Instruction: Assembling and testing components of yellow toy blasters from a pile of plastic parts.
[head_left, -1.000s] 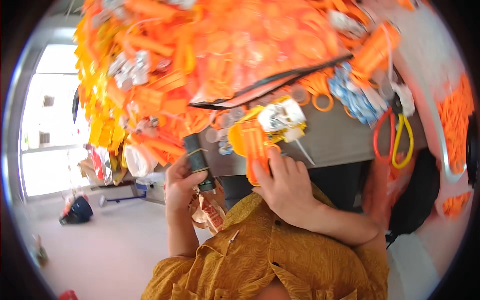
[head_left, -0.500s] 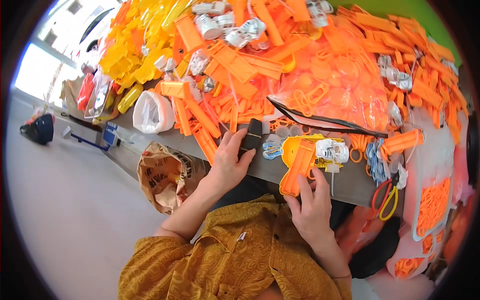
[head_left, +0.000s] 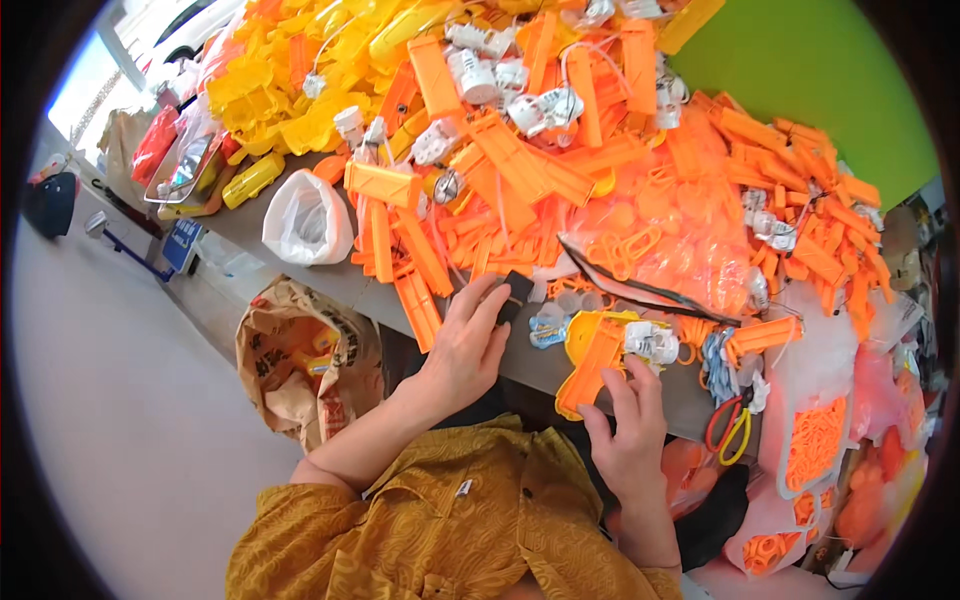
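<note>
My left hand [head_left: 462, 345] reaches over the front of the table, its fingers against a small black block [head_left: 516, 288] and its thumb apart. Part of the block is hidden under the fingers. To the right lies a yellow plastic casing [head_left: 578, 336]. An orange rectangular plastic piece [head_left: 592, 368] lies slanted across it, and a white cylindrical plastic unit [head_left: 652, 342] sits on its right side. My right hand [head_left: 630, 425] is just below these parts, thumb and fingers spread, fingertips near the orange piece and the white unit.
Heaps of orange parts [head_left: 500, 160] and yellow shells [head_left: 330, 90] cover the far table. A lined white bin [head_left: 308, 222] stands at left, a paper bag [head_left: 255, 372] below. Red-and-yellow-handled scissors [head_left: 737, 440] lie at the right edge near bags of orange pieces [head_left: 815, 445].
The view has shifted and turned slightly. My right fingers have come off the orange piece and spread. My left hand stays at the black block, its thumb now lower.
</note>
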